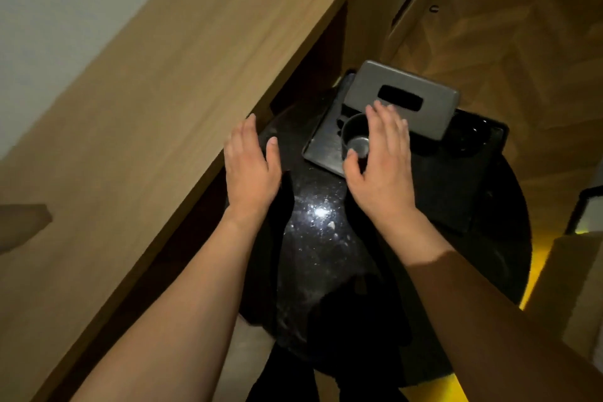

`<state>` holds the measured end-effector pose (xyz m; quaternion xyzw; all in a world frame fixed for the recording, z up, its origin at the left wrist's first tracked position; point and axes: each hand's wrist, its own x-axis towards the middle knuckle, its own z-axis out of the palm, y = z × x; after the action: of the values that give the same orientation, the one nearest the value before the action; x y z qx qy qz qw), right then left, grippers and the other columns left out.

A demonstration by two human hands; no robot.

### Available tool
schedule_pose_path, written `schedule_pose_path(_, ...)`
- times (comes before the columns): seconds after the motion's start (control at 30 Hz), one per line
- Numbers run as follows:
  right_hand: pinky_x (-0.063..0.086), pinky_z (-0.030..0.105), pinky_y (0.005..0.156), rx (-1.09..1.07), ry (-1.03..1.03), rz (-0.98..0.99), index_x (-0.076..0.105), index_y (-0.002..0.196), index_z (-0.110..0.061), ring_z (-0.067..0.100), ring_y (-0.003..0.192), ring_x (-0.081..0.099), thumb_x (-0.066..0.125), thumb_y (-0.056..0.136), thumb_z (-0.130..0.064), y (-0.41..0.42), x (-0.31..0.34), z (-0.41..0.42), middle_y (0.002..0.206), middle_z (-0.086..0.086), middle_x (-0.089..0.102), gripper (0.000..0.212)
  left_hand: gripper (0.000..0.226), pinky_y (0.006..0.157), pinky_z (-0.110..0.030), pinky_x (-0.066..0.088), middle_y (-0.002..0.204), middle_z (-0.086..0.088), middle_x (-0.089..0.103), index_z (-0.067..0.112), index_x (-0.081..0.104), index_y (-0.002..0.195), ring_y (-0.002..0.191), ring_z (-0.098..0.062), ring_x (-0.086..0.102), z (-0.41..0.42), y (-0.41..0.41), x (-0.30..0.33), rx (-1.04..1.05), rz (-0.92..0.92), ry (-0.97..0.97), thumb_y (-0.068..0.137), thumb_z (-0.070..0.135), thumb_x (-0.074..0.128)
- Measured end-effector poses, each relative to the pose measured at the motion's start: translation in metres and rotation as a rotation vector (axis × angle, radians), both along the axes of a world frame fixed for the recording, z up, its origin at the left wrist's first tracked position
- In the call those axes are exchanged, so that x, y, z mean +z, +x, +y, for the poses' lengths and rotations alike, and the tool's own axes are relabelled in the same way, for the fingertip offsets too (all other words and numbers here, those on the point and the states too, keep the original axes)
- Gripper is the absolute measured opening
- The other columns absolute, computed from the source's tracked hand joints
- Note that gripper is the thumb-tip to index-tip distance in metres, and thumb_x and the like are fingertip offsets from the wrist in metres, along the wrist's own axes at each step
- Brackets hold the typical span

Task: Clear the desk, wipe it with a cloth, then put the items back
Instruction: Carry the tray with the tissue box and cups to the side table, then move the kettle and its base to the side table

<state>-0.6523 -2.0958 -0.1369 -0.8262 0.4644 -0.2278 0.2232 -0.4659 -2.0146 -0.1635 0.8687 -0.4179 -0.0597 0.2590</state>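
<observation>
In the head view, the wooden desk (pixel 137 101) showed a bare top across everything the camera took in, while its things sat piled on a round black side table (pixel 313 238) just beside it: a grey tissue box (pixel 404 88), a small metal cup (pixel 354 137) standing on a metal tray (pixel 321 148), and a dark tray (pixel 456 173) under the box's far end. Judged from that, the clearing looked finished; no cloth was in sight, so whether the wiping had been done could not be told, and putting the items back seemed not yet begun. The left hand (pixel 249 170) hovered spread and empty over the gap between the desk edge and the side table, holding nothing. The right hand (pixel 380 163) was also spread, fingers straight over the near edge of the tissue box and thumb beside the cup's rim, directly above the cup but not visibly closed round it. The stacked items lay right under and just beyond the right hand, near the left.
</observation>
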Motion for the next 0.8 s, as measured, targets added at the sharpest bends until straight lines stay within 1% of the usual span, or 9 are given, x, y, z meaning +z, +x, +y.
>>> schedule_pose_path(0.07, 0.004, 0.042, 0.124, 0.097, 0.001, 0.013, 0.029, 0.153, -0.005, 0.026, 0.151, 0.014, 0.054, 0.093, -0.018, 0.015, 0.004, 0.017, 0.161, 0.013, 0.025, 0.066, 0.051, 0.116, -0.050, 0.034, 0.146, -0.011, 0.046, 0.010, 0.037, 0.149, 0.137, -0.027, 0.040, 0.031, 0.008, 0.007, 0.068, -0.037, 0.015, 0.105, 0.036, 0.043)
schedule_pose_path(0.2, 0.007, 0.045, 0.124, 0.275, 0.007, 0.019, 0.027, 0.153, -0.006, 0.025, 0.152, 0.012, 0.054, 0.094, -0.019, 0.046, 0.012, 0.056, 0.162, 0.011, 0.023, 0.066, 0.052, 0.119, -0.051, 0.029, 0.149, -0.011, 0.044, 0.010, 0.036, 0.151, 0.141, -0.027, 0.036, 0.095, 0.023, 0.018, 0.181, -0.065, 0.043, 0.105, 0.035, 0.043)
schedule_pose_path(0.33, 0.004, 0.043, 0.125, 0.459, 0.004, 0.014, 0.027, 0.153, -0.004, 0.025, 0.152, 0.011, 0.054, 0.094, -0.017, 0.082, 0.020, 0.101, 0.161, 0.012, 0.024, 0.067, 0.054, 0.125, -0.047, 0.016, 0.155, -0.008, 0.038, 0.013, 0.032, 0.153, 0.148, -0.026, 0.028, 0.166, 0.039, 0.025, 0.361, -0.063, 0.078, 0.106, 0.036, 0.041)
schedule_pose_path(0.5, 0.005, 0.043, 0.125, 0.661, 0.019, -0.001, 0.026, 0.153, -0.005, 0.023, 0.152, 0.011, 0.054, 0.094, -0.018, 0.128, 0.031, 0.172, 0.161, 0.011, 0.025, 0.067, 0.052, 0.125, -0.048, 0.018, 0.154, -0.008, 0.040, 0.013, 0.034, 0.152, 0.147, -0.025, 0.029, 0.264, 0.050, 0.036, 0.556, -0.072, 0.061, 0.106, 0.034, 0.042)
schedule_pose_path(0.63, 0.001, 0.036, 0.124, 0.835, -0.024, -0.011, 0.026, 0.153, -0.008, 0.022, 0.151, 0.012, 0.053, 0.094, -0.020, 0.162, 0.038, 0.248, 0.161, 0.010, 0.025, 0.067, 0.051, 0.124, -0.050, 0.020, 0.154, -0.010, 0.040, 0.013, 0.034, 0.152, 0.147, -0.027, 0.029, 0.353, 0.051, 0.051, 0.734, -0.075, 0.048, 0.106, 0.033, 0.043)
schedule_pose_path(0.8, 0.003, 0.037, 0.124, 1.064, -0.068, -0.024, 0.024, 0.154, -0.011, 0.020, 0.151, 0.012, 0.053, 0.095, -0.024, 0.192, 0.047, 0.358, 0.160, 0.007, 0.025, 0.067, 0.049, 0.118, -0.053, 0.031, 0.152, -0.011, 0.042, 0.014, 0.038, 0.150, 0.144, -0.029, 0.034, 0.477, 0.042, 0.068, 0.962, -0.092, 0.028, 0.106, 0.033, 0.043)
